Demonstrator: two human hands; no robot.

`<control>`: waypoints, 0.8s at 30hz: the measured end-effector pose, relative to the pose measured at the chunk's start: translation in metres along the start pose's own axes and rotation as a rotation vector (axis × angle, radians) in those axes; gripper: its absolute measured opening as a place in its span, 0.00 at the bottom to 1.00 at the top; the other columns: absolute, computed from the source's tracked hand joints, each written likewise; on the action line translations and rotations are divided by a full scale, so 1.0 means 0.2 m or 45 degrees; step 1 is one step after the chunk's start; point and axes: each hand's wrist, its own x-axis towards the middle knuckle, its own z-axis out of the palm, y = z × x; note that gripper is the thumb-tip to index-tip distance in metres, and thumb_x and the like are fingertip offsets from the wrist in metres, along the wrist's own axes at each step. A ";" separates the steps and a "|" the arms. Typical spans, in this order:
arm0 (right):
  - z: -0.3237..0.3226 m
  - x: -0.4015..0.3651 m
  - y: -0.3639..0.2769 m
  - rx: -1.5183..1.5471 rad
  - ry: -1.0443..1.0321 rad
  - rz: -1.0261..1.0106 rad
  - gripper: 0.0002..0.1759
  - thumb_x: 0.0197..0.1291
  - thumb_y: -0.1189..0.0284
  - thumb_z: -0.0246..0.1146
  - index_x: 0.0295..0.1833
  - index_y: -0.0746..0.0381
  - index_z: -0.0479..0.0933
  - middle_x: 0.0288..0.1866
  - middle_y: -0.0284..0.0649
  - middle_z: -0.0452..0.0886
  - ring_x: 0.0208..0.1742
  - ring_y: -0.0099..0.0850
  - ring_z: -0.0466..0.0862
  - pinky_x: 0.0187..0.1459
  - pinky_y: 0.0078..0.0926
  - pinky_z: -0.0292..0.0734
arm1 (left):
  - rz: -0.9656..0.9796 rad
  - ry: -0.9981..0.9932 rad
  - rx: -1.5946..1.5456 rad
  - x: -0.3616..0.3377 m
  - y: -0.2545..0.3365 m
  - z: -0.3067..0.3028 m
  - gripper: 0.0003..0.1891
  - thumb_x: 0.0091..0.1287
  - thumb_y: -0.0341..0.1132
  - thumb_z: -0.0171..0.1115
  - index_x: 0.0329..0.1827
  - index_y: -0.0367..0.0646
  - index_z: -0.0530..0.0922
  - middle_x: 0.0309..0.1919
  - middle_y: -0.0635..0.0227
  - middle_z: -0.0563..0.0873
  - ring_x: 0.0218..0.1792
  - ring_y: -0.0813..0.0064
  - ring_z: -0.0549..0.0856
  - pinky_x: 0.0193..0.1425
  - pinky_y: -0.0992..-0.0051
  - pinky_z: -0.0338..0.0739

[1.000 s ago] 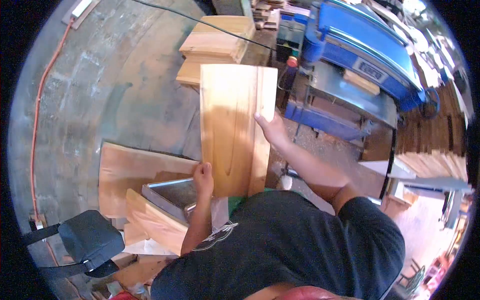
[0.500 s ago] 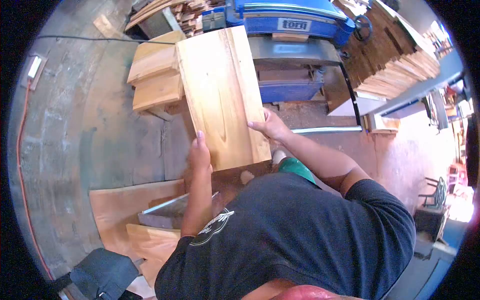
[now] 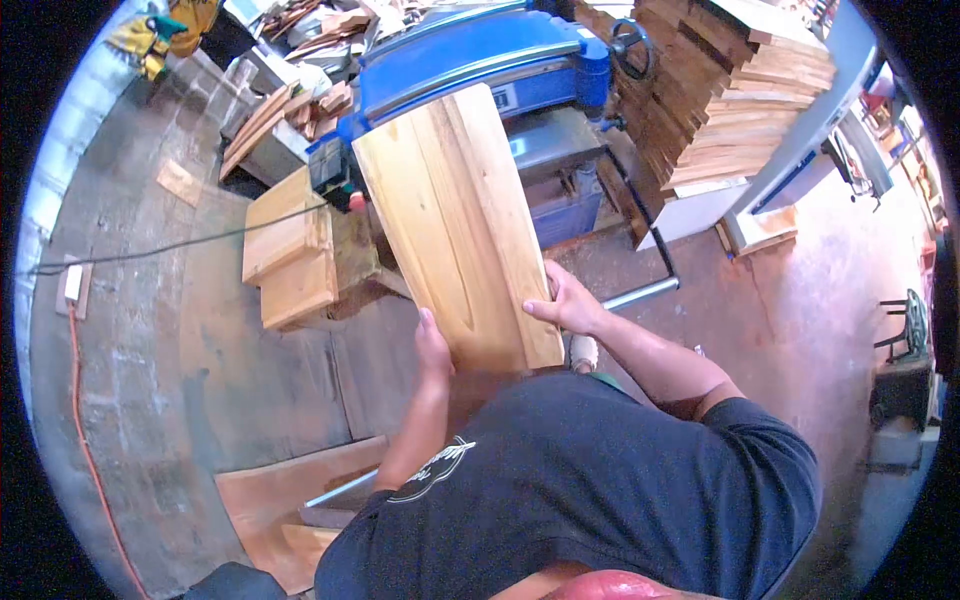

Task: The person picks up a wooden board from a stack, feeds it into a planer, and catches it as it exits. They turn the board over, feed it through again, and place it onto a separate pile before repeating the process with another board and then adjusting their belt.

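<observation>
1. Wooden board (image 3: 455, 220) is held in front of my chest, far end toward the blue planer (image 3: 470, 50).
2. Left hand (image 3: 432, 350) clasps the board's left edge, and right hand (image 3: 565, 300) clasps its right edge.
3. Advised: even grip, board level.

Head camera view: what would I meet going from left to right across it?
Orange cord → low pile of boards → wide board → tall stack of planks → dark chair.

Bright daylight, sharp centre, heavy fisheye warping (black vignette corners).
</observation>
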 end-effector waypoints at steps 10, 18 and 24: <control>-0.50 0.08 -0.08 0.086 0.162 0.181 0.30 0.54 0.80 0.65 0.63 0.68 0.65 0.58 0.44 0.75 0.62 0.31 0.73 0.65 0.30 0.65 | 0.118 0.004 0.758 0.27 -0.22 0.61 0.29 0.72 0.50 0.52 0.63 0.30 0.68 0.53 0.49 0.80 0.55 0.58 0.79 0.62 0.62 0.70; -0.54 0.16 -0.11 -0.211 0.441 0.124 0.31 0.52 0.79 0.64 0.63 0.68 0.65 0.54 0.44 0.78 0.56 0.34 0.78 0.60 0.29 0.70 | 0.622 -0.372 1.089 0.48 -0.25 1.08 0.30 0.72 0.50 0.53 0.67 0.35 0.63 0.57 0.51 0.76 0.57 0.57 0.77 0.64 0.61 0.68; -0.32 0.32 -0.02 -0.681 0.124 0.015 0.39 0.51 0.63 0.66 0.68 0.65 0.61 0.65 0.59 0.67 0.70 0.52 0.65 0.68 0.43 0.62 | -0.638 -0.696 0.006 0.54 0.22 1.15 0.28 0.75 0.51 0.46 0.65 0.33 0.67 0.55 0.50 0.80 0.52 0.61 0.83 0.59 0.60 0.77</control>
